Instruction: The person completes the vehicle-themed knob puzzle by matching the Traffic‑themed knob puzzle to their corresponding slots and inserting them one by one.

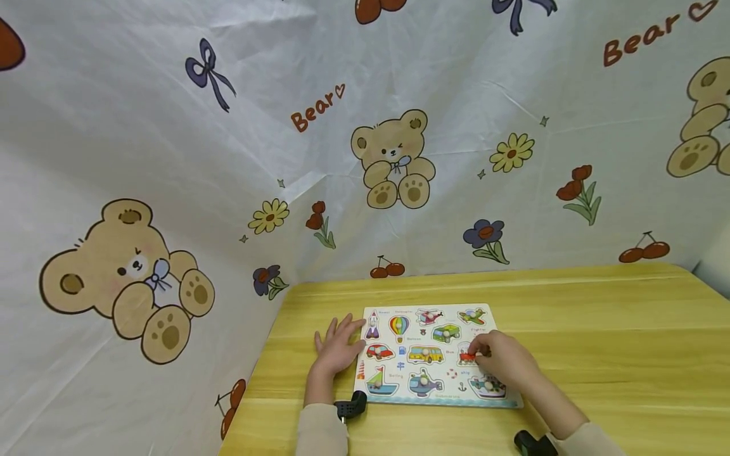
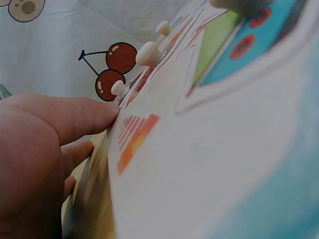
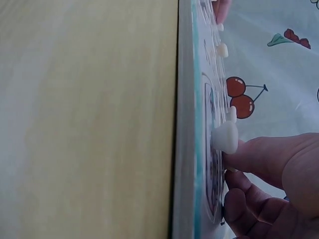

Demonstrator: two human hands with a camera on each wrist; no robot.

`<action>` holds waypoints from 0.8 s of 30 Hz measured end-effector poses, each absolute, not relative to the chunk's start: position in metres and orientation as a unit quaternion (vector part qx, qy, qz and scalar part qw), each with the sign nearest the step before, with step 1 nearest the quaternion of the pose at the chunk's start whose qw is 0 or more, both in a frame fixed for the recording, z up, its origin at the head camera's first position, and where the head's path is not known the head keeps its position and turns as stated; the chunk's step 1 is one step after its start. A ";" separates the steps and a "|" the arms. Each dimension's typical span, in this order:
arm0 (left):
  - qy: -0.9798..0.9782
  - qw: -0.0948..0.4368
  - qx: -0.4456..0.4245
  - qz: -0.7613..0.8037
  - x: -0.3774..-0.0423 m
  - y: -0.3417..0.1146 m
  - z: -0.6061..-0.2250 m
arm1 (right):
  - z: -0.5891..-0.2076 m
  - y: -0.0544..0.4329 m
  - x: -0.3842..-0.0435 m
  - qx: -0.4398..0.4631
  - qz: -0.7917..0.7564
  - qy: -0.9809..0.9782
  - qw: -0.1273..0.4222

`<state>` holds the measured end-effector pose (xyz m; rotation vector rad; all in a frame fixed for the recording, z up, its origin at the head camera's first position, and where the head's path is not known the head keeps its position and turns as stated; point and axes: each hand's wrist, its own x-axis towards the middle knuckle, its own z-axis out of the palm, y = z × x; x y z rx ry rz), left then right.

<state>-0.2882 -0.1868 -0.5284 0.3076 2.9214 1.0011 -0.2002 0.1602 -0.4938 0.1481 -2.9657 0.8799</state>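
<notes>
A white wooden vehicle puzzle board lies on the table, its picture pieces seated in their outlines. At its left edge, my left hand has fingers spread, the thumb touching the board's rim in the left wrist view. My right hand reaches over the right side, thumb and curled fingers pinching the red train piece by its knob; the knob itself is hidden. Just below that hand is the ship piece, partly covered. A white knob stands up near the right thumb in the right wrist view.
Around the board runs a yellow wood-grain table. Behind and to the left hangs a white cloth printed with bears, flowers and cherries. Black wrist cameras sit at the left wrist and right wrist.
</notes>
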 end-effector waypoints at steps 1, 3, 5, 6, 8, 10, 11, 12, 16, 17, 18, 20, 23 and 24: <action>0.941 0.019 0.100 0.322 -0.288 -0.187 -0.529 | -0.494 0.160 -0.200 0.050 0.285 -0.957 0.021; 0.941 0.018 0.101 0.324 -0.289 -0.186 -0.528 | -0.494 0.161 -0.200 0.050 0.287 -0.956 0.020; 0.941 0.018 0.099 0.324 -0.288 -0.186 -0.528 | -0.494 0.161 -0.200 0.053 0.288 -0.956 0.020; 0.941 0.018 0.099 0.324 -0.288 -0.186 -0.528 | -0.494 0.161 -0.200 0.055 0.287 -0.956 0.021; 0.941 0.018 0.098 0.324 -0.288 -0.186 -0.528 | -0.495 0.162 -0.200 0.055 0.287 -0.956 0.019; 0.940 0.019 0.099 0.325 -0.287 -0.186 -0.529 | -0.495 0.162 -0.200 0.057 0.288 -0.956 0.019; 0.940 0.019 0.099 0.325 -0.287 -0.186 -0.529 | -0.496 0.162 -0.199 0.057 0.289 -0.955 0.018; 0.940 0.020 0.099 0.325 -0.287 -0.186 -0.529 | -0.496 0.162 -0.199 0.057 0.290 -0.955 0.018; 0.941 0.021 0.098 0.325 -0.286 -0.186 -0.528 | -0.496 0.163 -0.199 0.059 0.295 -0.953 0.018; 0.941 0.021 0.097 0.324 -0.286 -0.186 -0.527 | -0.496 0.163 -0.200 0.058 0.297 -0.953 0.017; 0.942 0.022 0.095 0.322 -0.286 -0.186 -0.527 | -0.496 0.163 -0.200 0.057 0.299 -0.952 0.016; 0.942 0.021 0.094 0.322 -0.286 -0.187 -0.526 | -0.495 0.163 -0.201 0.055 0.304 -0.951 0.013; 0.941 0.020 0.094 0.323 -0.286 -0.187 -0.525 | -0.494 0.164 -0.202 0.053 0.307 -0.950 0.008; 0.941 0.020 0.095 0.324 -0.286 -0.187 -0.525 | -0.493 0.164 -0.202 0.054 0.307 -0.950 0.007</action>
